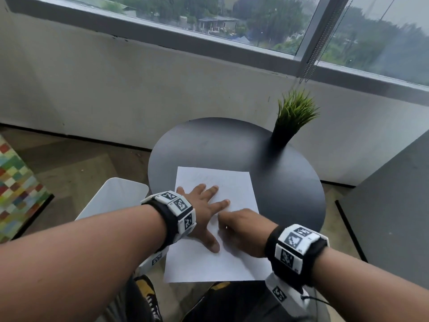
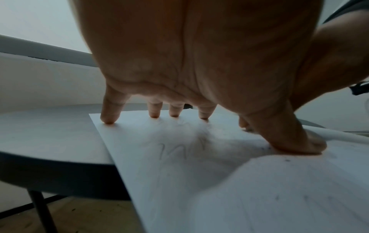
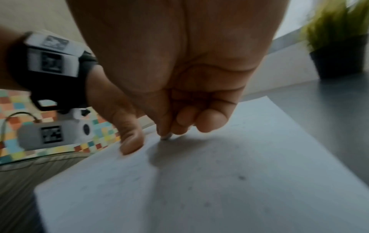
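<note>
The left hand (image 1: 202, 214) is pressing spread, straight fingers on the paper sheet (image 1: 232, 182), which is overhanging the round black table's (image 1: 209, 145) near edge. Just right, the right hand (image 1: 246, 231) is touching it, fingers curled; whether they are pinching anything is unclear.

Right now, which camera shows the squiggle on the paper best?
The left wrist view: the squiggle sits close and sharp on the paper, beneath the left hand. The head view shows only faint lines; the right wrist view shows blurry specks.

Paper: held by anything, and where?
Left hand pins paper flat at left side, spread fingers, no grip. Right hand curled; grey tip at fingertips, unclear if held.
</note>
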{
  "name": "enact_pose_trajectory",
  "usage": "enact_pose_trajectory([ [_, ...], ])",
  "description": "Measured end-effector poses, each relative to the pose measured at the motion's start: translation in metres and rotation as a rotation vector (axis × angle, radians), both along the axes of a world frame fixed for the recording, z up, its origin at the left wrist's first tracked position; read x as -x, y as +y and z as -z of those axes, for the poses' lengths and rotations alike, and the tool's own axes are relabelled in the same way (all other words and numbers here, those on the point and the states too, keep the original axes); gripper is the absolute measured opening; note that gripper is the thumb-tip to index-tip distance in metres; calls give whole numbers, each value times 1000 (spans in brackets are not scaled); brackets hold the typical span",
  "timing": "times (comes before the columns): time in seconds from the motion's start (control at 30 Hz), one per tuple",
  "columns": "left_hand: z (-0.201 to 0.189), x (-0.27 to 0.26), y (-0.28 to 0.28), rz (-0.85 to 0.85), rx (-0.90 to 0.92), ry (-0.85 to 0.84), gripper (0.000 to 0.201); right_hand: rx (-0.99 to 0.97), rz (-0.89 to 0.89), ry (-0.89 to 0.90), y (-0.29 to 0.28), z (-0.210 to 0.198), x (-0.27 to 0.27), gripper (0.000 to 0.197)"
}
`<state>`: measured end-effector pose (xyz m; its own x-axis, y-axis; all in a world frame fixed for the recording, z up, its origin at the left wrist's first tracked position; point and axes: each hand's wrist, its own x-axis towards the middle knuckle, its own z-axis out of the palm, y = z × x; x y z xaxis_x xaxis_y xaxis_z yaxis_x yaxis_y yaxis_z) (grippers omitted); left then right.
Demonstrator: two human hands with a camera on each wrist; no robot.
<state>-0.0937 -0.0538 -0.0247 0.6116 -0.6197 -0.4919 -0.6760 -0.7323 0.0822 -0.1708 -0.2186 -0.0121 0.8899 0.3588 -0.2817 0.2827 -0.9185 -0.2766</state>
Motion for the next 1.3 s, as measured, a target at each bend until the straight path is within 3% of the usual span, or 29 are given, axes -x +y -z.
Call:
enact_pose_trajectory([
  [0.07, 0, 1, 0, -3, -6, 1, 122, 2, 35, 0, -8, -2, -9, 11],
  [0.17, 2, 0, -1, -3, -16, -11, 123, 59, 286, -77, -31, -1, -31, 11],
  [0.2, 2, 0, -1, -3, -16, -12, 123, 59, 282, -99, -27, 0, -29, 11],
  [0.33, 3, -1, 1, -7, 18, 4, 123, -47, -20, -8, 7, 2, -4, 16],
  [0.5, 6, -1, 2, -6, 12, -13, 127, 41, 294, -86, -21, 2, -31, 14],
  [0.63, 7, 0, 3, -13, 28, -7, 133, -69, -12, 33, 16, 3, -4, 16],
  [0.8, 10, 0, 5, -21, 58, -11, 134, 13, 299, -92, -7, 0, -32, 12],
  [0.93, 11, -1, 6, -35, 78, -5, 135, -70, 62, -15, 15, 1, -10, 12],
  [1.1, 12, 0, 5, -19, 47, -12, 132, 31, 386, -90, -17, 3, -39, 12],
  [1.17, 11, -1, 6, -21, 58, -11, 130, 11, 272, -105, -6, 5, -29, 14],
  [1.23, 10, -2, 6, -14, 68, -4, 127, -54, 48, -36, 7, 3, -11, 15],
  [1.3, 8, -2, 4, 2, 46, -7, 125, -60, 33, 11, -2, -2, -13, 12],
])
